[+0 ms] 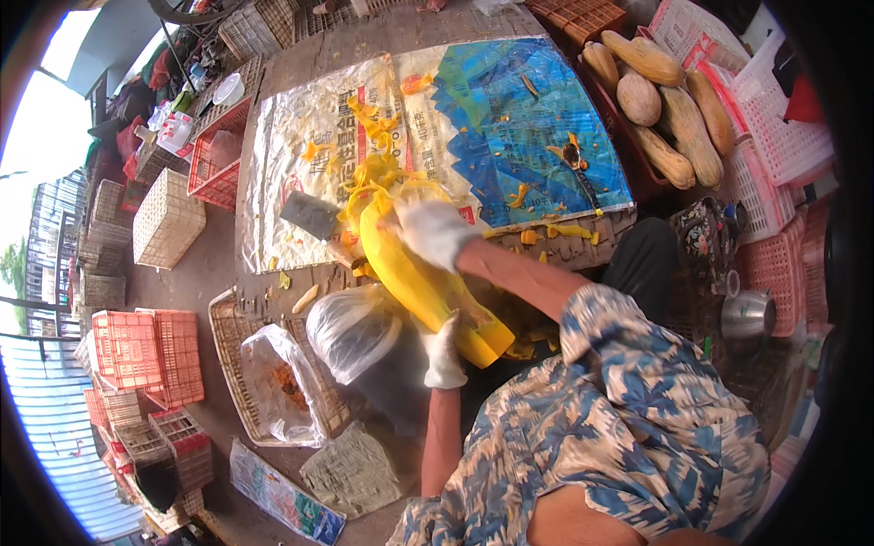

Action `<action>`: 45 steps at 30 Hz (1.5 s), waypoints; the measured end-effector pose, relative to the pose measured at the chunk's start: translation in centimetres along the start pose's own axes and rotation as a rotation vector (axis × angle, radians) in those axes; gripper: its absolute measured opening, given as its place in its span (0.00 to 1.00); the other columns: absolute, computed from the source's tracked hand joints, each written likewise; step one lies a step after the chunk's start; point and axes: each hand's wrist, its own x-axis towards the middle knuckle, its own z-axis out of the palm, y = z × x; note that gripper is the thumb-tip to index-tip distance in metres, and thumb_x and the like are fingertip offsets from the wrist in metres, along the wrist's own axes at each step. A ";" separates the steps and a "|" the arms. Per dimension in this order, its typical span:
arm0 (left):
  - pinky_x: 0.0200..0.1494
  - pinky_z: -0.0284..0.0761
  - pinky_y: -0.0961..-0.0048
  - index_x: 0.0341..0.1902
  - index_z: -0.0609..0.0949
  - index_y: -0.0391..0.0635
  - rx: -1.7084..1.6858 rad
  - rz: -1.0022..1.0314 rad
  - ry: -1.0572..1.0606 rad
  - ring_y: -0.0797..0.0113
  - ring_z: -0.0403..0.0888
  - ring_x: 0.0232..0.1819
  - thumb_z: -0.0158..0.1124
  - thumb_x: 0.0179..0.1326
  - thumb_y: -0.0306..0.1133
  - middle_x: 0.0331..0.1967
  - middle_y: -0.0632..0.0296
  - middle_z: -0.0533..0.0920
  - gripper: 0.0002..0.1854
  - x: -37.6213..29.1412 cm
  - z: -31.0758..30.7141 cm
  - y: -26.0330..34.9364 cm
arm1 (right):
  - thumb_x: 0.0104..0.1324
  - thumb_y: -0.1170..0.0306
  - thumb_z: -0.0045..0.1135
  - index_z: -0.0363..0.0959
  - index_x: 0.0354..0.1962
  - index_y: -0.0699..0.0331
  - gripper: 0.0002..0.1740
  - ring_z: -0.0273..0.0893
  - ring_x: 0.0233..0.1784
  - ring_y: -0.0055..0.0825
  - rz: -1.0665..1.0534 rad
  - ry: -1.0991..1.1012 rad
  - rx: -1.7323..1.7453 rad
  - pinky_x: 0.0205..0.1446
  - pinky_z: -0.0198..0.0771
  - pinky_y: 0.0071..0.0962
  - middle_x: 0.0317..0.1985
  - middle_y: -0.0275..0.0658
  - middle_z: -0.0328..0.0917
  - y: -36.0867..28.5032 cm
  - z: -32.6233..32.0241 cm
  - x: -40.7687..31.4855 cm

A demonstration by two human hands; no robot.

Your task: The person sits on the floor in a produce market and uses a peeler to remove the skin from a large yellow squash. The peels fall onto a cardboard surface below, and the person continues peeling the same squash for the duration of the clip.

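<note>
A long peeled yellow squash [403, 266] slants from the work surface towards my body. My left hand [444, 355], in a white glove, grips it near its lower end. My gloved right hand [433, 232] lies against the upper part and is motion-blurred; whether it holds a tool is hidden. Curled yellow peelings [375, 170] are heaped at the squash's far end. To its left rests a cleaver with a broad grey blade [311, 215] and a wooden handle [345, 254]. A dark-handled tool [580, 174] lies on the blue part of the printed sack sheet [505, 102].
Several unpeeled tan squashes [676, 116] fill a crate at the right. A plastic-lined basket [225, 341] with orange scraps stands at lower left, beside a clear plastic bag [355, 327]. Red crates [126, 348] and a pale crate [171, 218] stand farther left. A metal pot [748, 321] is at right.
</note>
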 end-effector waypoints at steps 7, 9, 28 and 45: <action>0.57 0.78 0.71 0.68 0.67 0.42 -0.421 -0.126 -0.058 0.68 0.79 0.55 0.65 0.62 0.19 0.59 0.59 0.77 0.31 0.8 -0.6 -1.5 | 0.70 0.52 0.58 0.66 0.67 0.63 0.35 0.83 0.26 0.43 -0.148 0.189 -0.105 0.28 0.76 0.41 0.26 0.45 0.81 3.1 3.0 -13.2; 0.58 0.77 0.71 0.70 0.65 0.43 -0.336 -0.110 -0.004 0.68 0.78 0.56 0.67 0.60 0.19 0.59 0.59 0.76 0.35 1.4 -0.7 -1.9 | 0.69 0.51 0.59 0.66 0.67 0.64 0.36 0.82 0.25 0.44 -0.164 0.177 -0.080 0.28 0.76 0.41 0.27 0.45 0.81 3.2 3.0 -14.1; 0.74 0.62 0.65 0.80 0.44 0.43 0.127 0.096 0.160 0.61 0.65 0.73 0.79 0.46 0.24 0.75 0.53 0.62 0.64 1.5 5.2 1.3 | 0.76 0.53 0.47 0.65 0.64 0.79 0.35 0.85 0.30 0.40 -0.041 0.072 -0.242 0.33 0.78 0.39 0.26 0.44 0.83 -0.3 1.6 -7.3; 0.70 0.66 0.63 0.79 0.48 0.44 0.199 0.068 0.265 0.57 0.71 0.67 0.81 0.46 0.23 0.69 0.49 0.69 0.62 1.5 7.2 -0.1 | 0.75 0.52 0.51 0.69 0.60 0.68 0.29 0.84 0.30 0.44 0.057 0.183 -0.116 0.35 0.78 0.40 0.30 0.50 0.84 -0.3 0.1 -1.6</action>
